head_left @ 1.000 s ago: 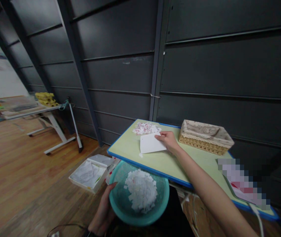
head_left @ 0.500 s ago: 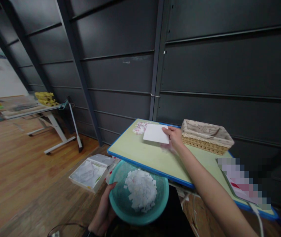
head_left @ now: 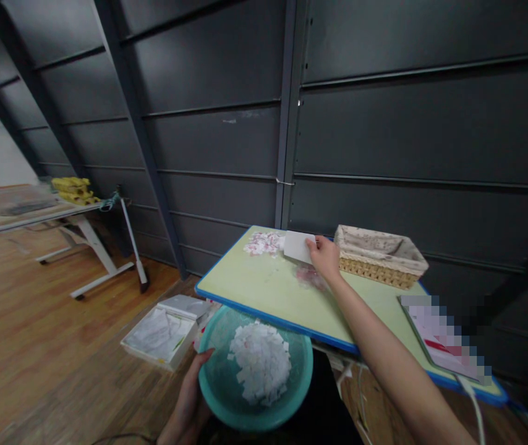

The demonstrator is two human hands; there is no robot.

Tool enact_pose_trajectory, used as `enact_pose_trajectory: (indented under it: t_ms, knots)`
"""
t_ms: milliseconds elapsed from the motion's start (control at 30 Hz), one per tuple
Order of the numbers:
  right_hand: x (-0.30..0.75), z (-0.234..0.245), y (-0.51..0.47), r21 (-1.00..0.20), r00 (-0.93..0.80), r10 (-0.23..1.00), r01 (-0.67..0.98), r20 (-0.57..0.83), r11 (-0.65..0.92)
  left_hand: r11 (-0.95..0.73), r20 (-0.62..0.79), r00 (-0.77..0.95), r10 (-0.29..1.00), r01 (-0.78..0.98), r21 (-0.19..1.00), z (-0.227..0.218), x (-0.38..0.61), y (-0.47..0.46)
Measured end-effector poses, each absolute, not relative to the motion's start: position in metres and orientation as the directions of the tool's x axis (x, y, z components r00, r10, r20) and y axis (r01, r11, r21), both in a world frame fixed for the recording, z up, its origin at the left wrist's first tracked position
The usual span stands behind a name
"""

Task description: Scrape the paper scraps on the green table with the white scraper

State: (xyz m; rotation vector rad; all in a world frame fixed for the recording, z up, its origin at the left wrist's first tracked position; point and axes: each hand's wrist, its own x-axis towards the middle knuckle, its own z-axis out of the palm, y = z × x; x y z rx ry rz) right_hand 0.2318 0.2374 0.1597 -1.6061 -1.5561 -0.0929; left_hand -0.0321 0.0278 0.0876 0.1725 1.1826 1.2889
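My left hand (head_left: 195,389) grips the rim of a teal plastic basin (head_left: 217,398), thumb over its edge. Inside lies a heap of small white paper pieces (head_left: 264,364). Over the yellow-green table with a blue edge (head_left: 240,284), my right hand (head_left: 324,254) pinches a white card (head_left: 298,246) by its right side. The card is tilted, and its left edge is by a pile of white and reddish scraps (head_left: 263,243). A faint pinkish patch of small pieces (head_left: 309,276) lies under my right wrist.
A woven basket with cloth lining (head_left: 382,262) stands at the table's back right. Nearer, a tablet-like device, partly blurred out (head_left: 444,346), has a white cable. An open white box (head_left: 162,334) sits at the lower left. Behind the table rises a dark panelled wall (head_left: 217,142).
The card in my right hand has tilted and moved right relative to the scrap pile, showing more of the pile. My left hand keeps hold of the basin. The view has shifted slightly.
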Motion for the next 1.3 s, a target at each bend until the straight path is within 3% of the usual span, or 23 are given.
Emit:
enact_pose_trajectory:
  t_ms: [300,667,800,1000,1300]
  knots:
    - [0.225,0.155,0.235,-0.376,0.103,0.809,0.914,0.578,0.153,0.306,-0.539,-0.212,0.815,-0.633,0.711,0.091,-0.026,0.026]
    - [0.229,0.151,0.241,-0.421,0.112,0.78,0.883,0.615,0.205,0.301,-0.552,-0.251,0.795,-0.627,0.719,0.1,-0.021,0.025]
    - [0.225,0.148,0.243,-0.452,0.031,0.782,0.83,0.623,0.327,0.341,-0.586,-0.211,0.782,-0.642,0.687,0.094,-0.025,0.027]
    - [0.213,0.143,0.245,-0.421,-0.083,0.78,0.804,0.62,0.42,0.305,-0.528,-0.222,0.82,-0.612,0.729,0.088,-0.026,0.025]
    - [0.225,0.156,0.237,-0.362,-0.067,0.805,0.869,0.589,0.337,0.344,-0.571,-0.159,0.806,-0.659,0.669,0.078,-0.031,0.029]
